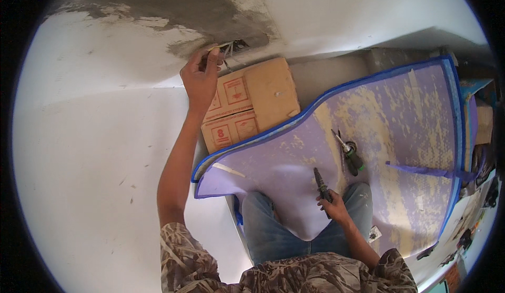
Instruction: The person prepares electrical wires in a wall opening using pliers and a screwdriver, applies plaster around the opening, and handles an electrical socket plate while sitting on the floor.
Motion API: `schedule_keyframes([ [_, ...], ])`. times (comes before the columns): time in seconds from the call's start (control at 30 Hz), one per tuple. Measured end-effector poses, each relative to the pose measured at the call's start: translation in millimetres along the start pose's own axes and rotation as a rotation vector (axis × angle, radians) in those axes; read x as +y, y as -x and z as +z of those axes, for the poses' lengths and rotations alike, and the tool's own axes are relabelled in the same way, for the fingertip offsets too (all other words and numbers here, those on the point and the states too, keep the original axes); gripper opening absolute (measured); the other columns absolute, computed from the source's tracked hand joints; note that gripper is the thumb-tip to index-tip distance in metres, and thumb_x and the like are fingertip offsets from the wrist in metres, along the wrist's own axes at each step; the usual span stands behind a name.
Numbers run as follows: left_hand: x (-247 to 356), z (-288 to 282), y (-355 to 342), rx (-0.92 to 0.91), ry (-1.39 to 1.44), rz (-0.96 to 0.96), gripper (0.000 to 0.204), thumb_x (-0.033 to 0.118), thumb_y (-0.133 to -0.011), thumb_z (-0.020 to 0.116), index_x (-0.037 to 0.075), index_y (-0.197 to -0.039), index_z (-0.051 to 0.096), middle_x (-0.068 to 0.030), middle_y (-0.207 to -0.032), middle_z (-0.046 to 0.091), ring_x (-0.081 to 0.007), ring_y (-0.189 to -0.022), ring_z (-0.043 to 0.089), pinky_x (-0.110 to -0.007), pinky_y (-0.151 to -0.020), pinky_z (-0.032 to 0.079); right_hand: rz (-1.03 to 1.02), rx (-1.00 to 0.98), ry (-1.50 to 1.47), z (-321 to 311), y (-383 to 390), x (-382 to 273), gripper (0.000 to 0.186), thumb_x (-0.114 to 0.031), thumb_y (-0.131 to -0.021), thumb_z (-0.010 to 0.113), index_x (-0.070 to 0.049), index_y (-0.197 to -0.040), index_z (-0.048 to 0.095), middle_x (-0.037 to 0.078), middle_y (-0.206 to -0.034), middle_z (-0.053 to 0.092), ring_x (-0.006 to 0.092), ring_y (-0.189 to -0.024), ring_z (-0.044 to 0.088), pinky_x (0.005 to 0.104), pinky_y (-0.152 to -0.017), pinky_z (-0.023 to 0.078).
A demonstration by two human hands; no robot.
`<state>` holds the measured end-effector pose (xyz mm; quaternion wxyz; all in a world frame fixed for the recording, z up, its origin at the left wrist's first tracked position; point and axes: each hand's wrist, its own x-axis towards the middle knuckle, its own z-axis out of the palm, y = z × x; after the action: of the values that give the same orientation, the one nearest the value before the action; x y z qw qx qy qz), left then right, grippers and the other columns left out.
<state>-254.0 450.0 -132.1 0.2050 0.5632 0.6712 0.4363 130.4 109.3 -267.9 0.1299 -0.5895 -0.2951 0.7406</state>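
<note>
At the wall, my left hand (204, 66) is raised with thumb and fingers pinched on thin pale wires (228, 45). These come out of a dark hole (240, 44) in a patch of grey plaster. My right hand (333, 207) rests near my right knee, closed round the handle of dark pliers (319, 180) whose tapered jaws point away from me. Just beyond them, a screwdriver (344, 144) with a bright shaft lies next to a tool with a green and black handle (354, 160), partly overlapping on the purple mat (294, 161).
Under the mat's far left edge is a brown cardboard box (273, 90) with red print, against the wall (94, 151). A purple strap (421, 171) crosses the mat's right side. A small white fitting (374, 234) sits by my right forearm. Clutter lines the far right.
</note>
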Motion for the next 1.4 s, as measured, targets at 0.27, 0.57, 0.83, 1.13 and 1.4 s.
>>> schedule_keyframes([
  [0.27,-36.6,-16.2,10.1,-0.067,-0.364,0.348,0.016,0.012,-0.092,0.067,0.001,-0.103,0.069,-0.0102,-0.087,0.069,-0.0157,-0.072,0.066,-0.03,-0.067,0.055,0.119,-0.036,0.104,-10.3,-1.6,7.1,0.029,-0.022,-0.088,0.064,0.004,-0.101,0.061,0.009,-0.081,0.064,0.0168,-0.07,0.062,0.0321,-0.065,0.052],
  [0.57,-49.5,2.2,6.0,-0.272,-0.506,0.51,0.02,0.011,-0.093,0.061,0.004,-0.11,0.067,-0.016,-0.1,0.068,-0.0296,-0.08,0.068,-0.039,-0.067,0.055,0.115,-0.007,0.061,1.2,4.1,-2.8,0.028,-0.024,-0.091,0.063,0.003,-0.101,0.06,0.009,-0.082,0.063,0.0158,-0.069,0.061,0.0305,-0.062,0.051],
  [0.83,-68.0,55.9,-7.3,-0.031,-0.519,0.873,0.021,0.009,-0.088,0.067,0.014,-0.108,0.066,-0.0099,-0.093,0.069,-0.0285,-0.071,0.066,-0.039,-0.058,0.055,-0.048,-0.096,0.154,13.3,0.1,-71.8,0.026,-0.025,-0.093,0.062,0.001,-0.097,0.059,0.006,-0.076,0.061,0.0148,-0.068,0.061,0.0311,-0.061,0.05],
  [1.13,-57.9,71.0,6.2,0.0,-0.489,0.642,0.022,0.008,-0.089,0.066,0.01,-0.111,0.063,-0.0071,-0.095,0.064,-0.0253,-0.081,0.065,-0.038,-0.059,0.051,-0.649,0.116,0.233,43.4,-102.5,-237.3,0.025,-0.023,-0.094,0.059,0.001,-0.101,0.058,0.015,-0.089,0.058,0.0282,-0.085,0.057,0.0389,-0.077,0.046],
  [1.4,-87.7,58.1,42.8,0.143,-0.212,0.216,0.028,0.017,-0.094,0.063,-0.001,-0.115,0.063,-0.0118,-0.08,0.064,-0.0273,-0.065,0.059,-0.037,-0.061,0.049,-0.56,0.059,0.233,46.0,-102.2,-249.2,0.03,-0.026,-0.094,0.06,0.002,-0.103,0.058,0.012,-0.085,0.057,0.0214,-0.08,0.054,0.0351,-0.075,0.045],
])
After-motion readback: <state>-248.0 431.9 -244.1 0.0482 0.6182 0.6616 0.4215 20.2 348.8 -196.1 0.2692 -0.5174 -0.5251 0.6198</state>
